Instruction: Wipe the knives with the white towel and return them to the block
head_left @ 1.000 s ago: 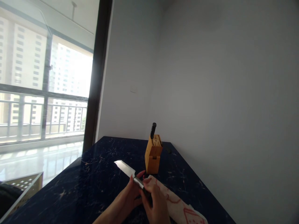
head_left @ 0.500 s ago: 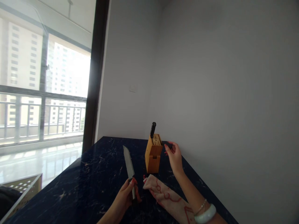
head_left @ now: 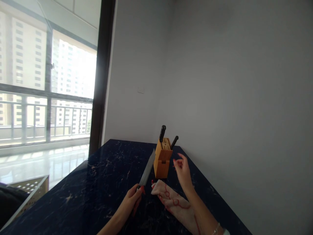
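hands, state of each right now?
Left hand: closed around the handle of a kitchen knife.
Right hand: partly open, fingers loosely curled, no held item visible, near the wooden knife block.

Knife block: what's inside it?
One black handle rises from the top of the knife block; a second black handle slants up at its right edge. Whatever sits inside the wood is hidden.
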`<state>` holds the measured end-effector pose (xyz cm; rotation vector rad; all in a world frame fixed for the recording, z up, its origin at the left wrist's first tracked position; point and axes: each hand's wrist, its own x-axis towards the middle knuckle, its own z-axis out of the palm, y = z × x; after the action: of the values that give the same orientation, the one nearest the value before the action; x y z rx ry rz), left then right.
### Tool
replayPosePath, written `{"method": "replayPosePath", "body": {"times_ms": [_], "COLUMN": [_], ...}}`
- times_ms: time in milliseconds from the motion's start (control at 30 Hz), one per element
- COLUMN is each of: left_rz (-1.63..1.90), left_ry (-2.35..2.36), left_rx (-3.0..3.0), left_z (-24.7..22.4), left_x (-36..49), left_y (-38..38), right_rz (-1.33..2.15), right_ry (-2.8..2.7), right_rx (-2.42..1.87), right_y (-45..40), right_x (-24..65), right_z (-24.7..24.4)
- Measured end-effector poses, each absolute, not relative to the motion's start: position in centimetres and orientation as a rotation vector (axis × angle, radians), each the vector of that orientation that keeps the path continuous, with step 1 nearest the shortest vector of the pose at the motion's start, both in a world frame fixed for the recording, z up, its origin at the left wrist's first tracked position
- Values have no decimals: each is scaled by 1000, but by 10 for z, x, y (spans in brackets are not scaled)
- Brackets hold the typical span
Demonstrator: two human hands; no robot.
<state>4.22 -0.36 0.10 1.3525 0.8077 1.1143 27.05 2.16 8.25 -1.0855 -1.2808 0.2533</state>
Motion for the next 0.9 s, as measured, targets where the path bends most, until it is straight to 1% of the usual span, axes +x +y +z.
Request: {"method": "replayPosePath", "body": {"times_ms": [100, 200, 333, 400, 500, 600, 700, 800, 900], "left_rz": [1096, 1060, 1021, 1025, 991, 926, 961, 997, 911], "left_ry": [821, 841, 853, 881, 953, 1035, 1122, 1178, 1185], "left_rx": [1365, 1378, 1460, 1505, 1566, 1621, 1701, 1791, 1872], "left_z": [-4, -5, 1, 5, 9, 13, 17, 19, 19], "left_x": [41, 41, 39, 37, 34, 29, 25, 27, 31], "left_y": [-1, 0, -3, -5, -7, -8, -9, -11, -16], "right_rz": [233, 238, 270, 177, -105, -290, -368, -385, -214], "right_ry": [-1297, -1313, -1563, -1716, -1843, -1951, -1929, -1754, -1545], "right_rx": [-1148, -1159, -1197, -1278, -1410, -1434, -1522, -1582, -1526], "right_y": [6, -3, -12, -16, -18, -15, -13, -13, -15], "right_x": [268, 264, 248, 237, 226, 226, 235, 249, 261], "right_z": [65, 67, 55, 37, 7, -9, -5, 10, 24]}}
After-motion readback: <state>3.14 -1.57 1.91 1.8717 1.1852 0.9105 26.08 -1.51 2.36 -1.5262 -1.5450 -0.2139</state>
